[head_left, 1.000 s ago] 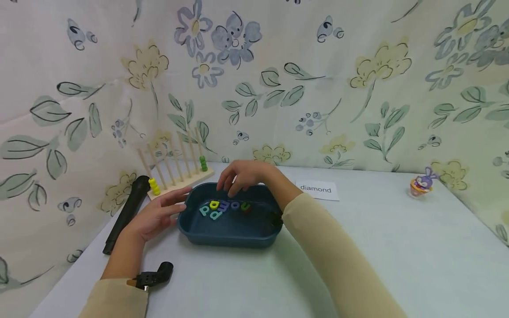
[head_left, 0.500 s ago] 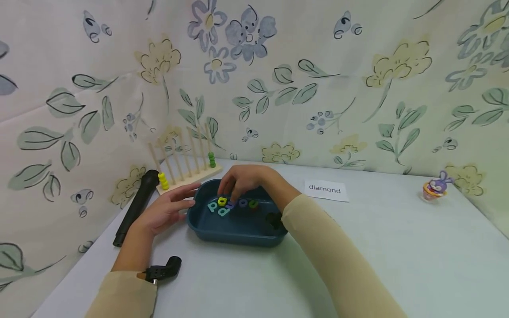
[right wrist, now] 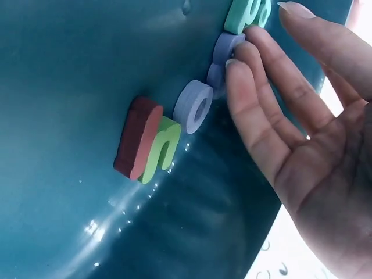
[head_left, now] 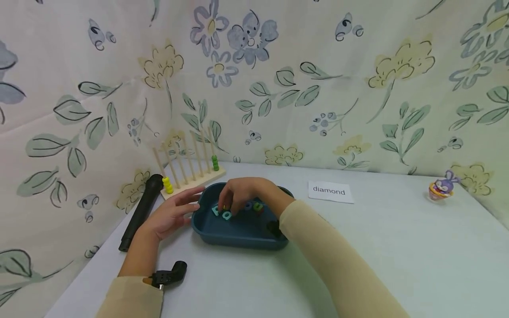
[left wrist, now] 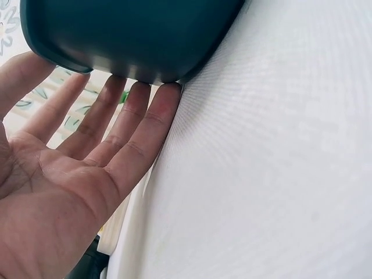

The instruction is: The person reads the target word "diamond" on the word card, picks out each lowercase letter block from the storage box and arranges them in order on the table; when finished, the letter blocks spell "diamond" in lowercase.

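A dark blue-green tray point(head_left: 242, 242) lies on the white table, holding several coloured letter pieces. My left hand point(head_left: 171, 216) is at its left end, and in the left wrist view the fingertips point(left wrist: 168, 96) touch the outer wall. Inside the tray is my right hand point(head_left: 242, 191), reaching down over the letters. The right wrist view shows its fingers point(right wrist: 247, 87) fairly straight against a purple letter point(right wrist: 226, 49), the thumb apart. A teal letter point(right wrist: 238, 14) is beside the fingertips. Nearby are a purple ring-shaped letter point(right wrist: 193, 107), a green letter point(right wrist: 163, 150) and a red piece point(right wrist: 138, 139).
A wooden peg stand point(head_left: 195, 179) with yellow and green beads stands behind the left hand. Left of it lies a black rod-shaped object point(head_left: 141, 212). Behind the tray is a card point(head_left: 331, 191) reading "diamond". A purple rabbit figure point(head_left: 442, 186) stands far right.
My right hand has gone lower into the tray and now covers some letters at its left side. The left hand stays by the tray's end. The head view has shifted a little.
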`<control>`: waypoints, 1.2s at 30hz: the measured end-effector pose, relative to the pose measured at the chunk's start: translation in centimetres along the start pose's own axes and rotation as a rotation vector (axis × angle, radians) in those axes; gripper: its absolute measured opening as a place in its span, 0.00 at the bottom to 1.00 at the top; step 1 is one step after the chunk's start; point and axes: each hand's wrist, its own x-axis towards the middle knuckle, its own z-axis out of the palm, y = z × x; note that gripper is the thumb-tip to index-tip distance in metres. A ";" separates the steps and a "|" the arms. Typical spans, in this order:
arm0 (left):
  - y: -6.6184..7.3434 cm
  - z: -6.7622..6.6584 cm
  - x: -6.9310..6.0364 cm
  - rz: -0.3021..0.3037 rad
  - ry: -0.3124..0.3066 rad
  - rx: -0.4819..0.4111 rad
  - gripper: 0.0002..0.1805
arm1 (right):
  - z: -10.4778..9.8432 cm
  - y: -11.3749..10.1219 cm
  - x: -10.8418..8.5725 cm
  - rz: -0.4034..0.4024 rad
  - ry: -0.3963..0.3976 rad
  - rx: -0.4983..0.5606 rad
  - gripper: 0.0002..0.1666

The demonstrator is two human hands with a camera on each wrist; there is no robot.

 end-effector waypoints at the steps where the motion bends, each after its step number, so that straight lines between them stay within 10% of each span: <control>1: 0.0 0.0 0.0 -0.001 -0.001 -0.002 0.36 | 0.1 0.0 0.0 0.004 0.001 0.000 0.20; 36: 0.2 0.3 -0.2 -0.008 0.025 -0.001 0.36 | 1.6 -0.4 0.6 0.078 0.017 -0.189 0.16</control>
